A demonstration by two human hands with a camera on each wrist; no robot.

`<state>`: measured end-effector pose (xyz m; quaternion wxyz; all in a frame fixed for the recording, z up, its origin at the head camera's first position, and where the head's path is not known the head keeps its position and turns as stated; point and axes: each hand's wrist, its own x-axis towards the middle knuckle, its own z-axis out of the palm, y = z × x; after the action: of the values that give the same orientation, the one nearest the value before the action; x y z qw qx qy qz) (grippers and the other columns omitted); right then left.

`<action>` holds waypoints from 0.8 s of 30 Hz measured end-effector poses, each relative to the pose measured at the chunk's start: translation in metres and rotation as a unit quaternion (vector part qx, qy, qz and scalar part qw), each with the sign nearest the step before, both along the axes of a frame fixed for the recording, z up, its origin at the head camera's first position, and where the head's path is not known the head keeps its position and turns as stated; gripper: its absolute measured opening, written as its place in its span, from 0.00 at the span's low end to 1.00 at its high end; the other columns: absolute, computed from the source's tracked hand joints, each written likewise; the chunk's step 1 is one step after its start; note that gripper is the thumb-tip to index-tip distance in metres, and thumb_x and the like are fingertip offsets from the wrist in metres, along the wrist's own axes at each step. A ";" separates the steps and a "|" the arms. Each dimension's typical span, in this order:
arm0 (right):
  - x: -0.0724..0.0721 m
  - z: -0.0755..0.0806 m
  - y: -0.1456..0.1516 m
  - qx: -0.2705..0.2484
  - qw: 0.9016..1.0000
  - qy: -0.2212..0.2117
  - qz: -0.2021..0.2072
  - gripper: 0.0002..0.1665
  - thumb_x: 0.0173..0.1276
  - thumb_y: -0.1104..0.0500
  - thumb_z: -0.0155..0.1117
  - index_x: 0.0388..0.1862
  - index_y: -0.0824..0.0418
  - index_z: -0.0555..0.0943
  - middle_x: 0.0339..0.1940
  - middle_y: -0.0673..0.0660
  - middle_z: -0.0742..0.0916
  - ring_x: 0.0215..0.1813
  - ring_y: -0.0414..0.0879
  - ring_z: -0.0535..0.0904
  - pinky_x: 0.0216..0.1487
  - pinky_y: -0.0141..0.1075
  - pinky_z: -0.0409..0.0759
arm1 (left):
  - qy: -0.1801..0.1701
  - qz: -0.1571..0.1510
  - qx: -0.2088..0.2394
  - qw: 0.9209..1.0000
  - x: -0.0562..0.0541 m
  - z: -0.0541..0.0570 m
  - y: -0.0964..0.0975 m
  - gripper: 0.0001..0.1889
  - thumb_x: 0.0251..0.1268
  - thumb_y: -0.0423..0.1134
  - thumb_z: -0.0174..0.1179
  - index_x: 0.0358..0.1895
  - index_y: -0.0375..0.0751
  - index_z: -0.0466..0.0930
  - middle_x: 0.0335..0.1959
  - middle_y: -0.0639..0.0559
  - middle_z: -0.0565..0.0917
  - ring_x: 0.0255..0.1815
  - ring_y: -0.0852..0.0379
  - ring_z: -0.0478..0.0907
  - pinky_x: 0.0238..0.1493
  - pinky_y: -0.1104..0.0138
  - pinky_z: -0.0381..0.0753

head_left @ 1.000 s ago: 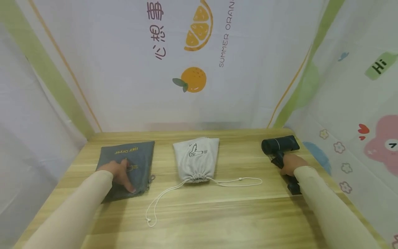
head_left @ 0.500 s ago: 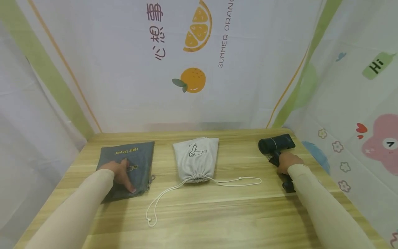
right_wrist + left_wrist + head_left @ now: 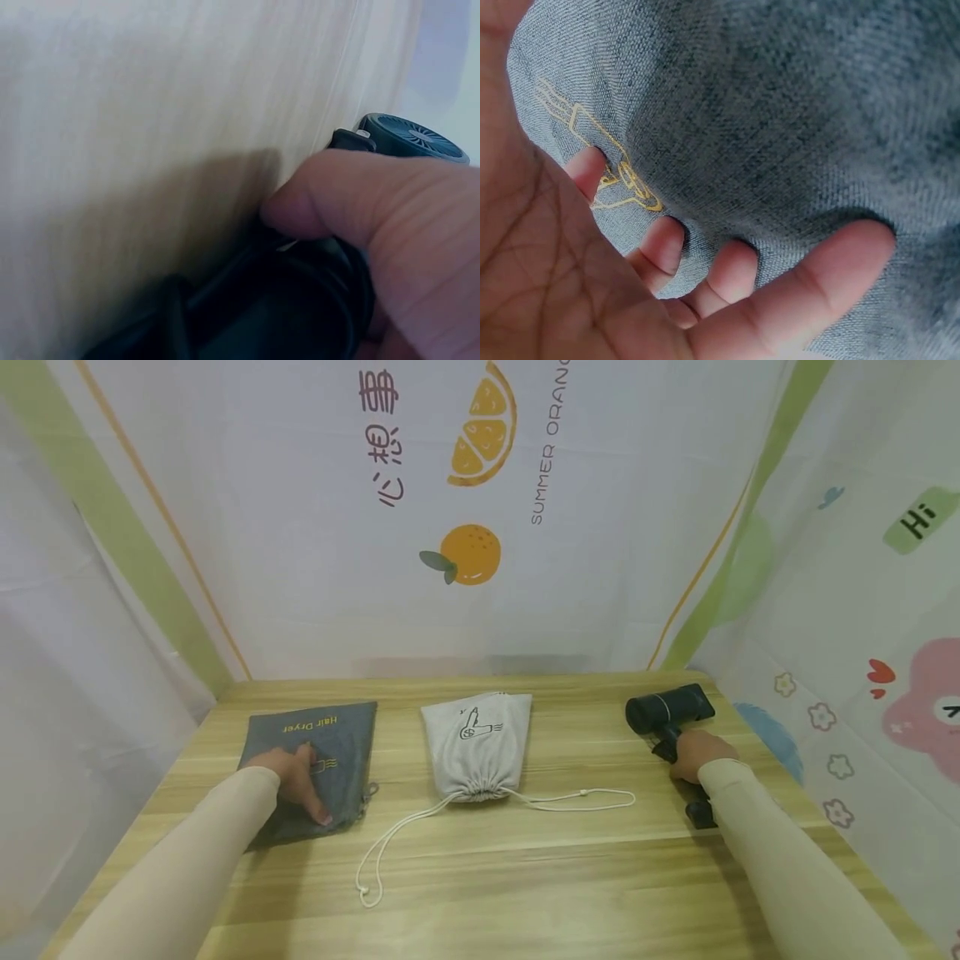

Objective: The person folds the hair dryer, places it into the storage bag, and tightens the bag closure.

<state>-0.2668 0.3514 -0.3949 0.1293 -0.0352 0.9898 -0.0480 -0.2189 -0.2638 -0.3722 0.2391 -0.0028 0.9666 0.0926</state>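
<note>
In right-wrist view only, grille [image 3: 420,136]; right grip [image 3: 697,755] round dryer [image 3: 671,708]; left grip [image 3: 294,778] loose

The flat grey-blue pouch [image 3: 345,777] looks like rough woven cloth; the black hair dryer [image 3: 671,708], matt plastic; the pale yellow table [image 3: 510,877], smooth wood.

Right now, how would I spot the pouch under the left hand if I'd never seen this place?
Look at the wood-grain table, then go to the person's left. There, the left hand rests on a gray-blue fabric pouch. Unlike the paler drawstring bag beside it, this one has yellow "Hair Dryer" lettering.
</note>
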 end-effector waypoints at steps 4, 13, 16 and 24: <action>-0.002 0.001 0.000 -0.001 1.000 -0.001 0.006 0.10 0.59 0.59 0.66 0.29 0.67 0.79 0.30 0.61 0.82 0.28 0.53 0.76 0.30 0.47 0.77 | -0.004 -0.001 0.001 1.000 -0.001 0.000 0.001 0.65 0.26 0.64 0.81 0.66 0.25 0.59 0.58 0.13 0.63 0.63 0.20 0.62 0.59 0.37 0.69; -0.001 0.002 0.002 -0.007 1.000 -0.004 0.003 0.10 0.56 0.60 0.67 0.29 0.67 0.79 0.30 0.60 0.82 0.28 0.53 0.75 0.30 0.46 0.76 | 0.000 -0.007 -0.005 1.000 -0.004 -0.001 0.002 0.67 0.25 0.64 0.81 0.66 0.23 0.57 0.58 0.13 0.64 0.62 0.20 0.63 0.59 0.36 0.69; 0.001 0.004 0.003 -0.007 1.000 -0.012 -0.003 0.11 0.55 0.60 0.68 0.30 0.66 0.78 0.29 0.59 0.82 0.29 0.53 0.75 0.29 0.45 0.76 | -0.003 -0.007 -0.005 1.000 -0.004 -0.003 0.003 0.68 0.24 0.65 0.82 0.67 0.22 0.57 0.60 0.13 0.63 0.63 0.19 0.61 0.59 0.35 0.68; -0.003 0.000 0.008 0.009 1.000 -0.008 0.025 0.35 0.56 0.54 0.75 0.51 0.80 0.75 0.44 0.72 0.83 0.42 0.63 0.81 0.42 0.55 0.80 | -0.009 -0.016 -0.024 1.000 -0.004 -0.001 0.005 0.70 0.25 0.64 0.82 0.66 0.17 0.53 0.60 0.14 0.65 0.62 0.19 0.64 0.57 0.36 0.70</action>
<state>-0.2697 0.3595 -0.3949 0.1386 -0.0588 0.9879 -0.0362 -0.2228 -0.2587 -0.3733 0.2490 0.0064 0.9663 0.0653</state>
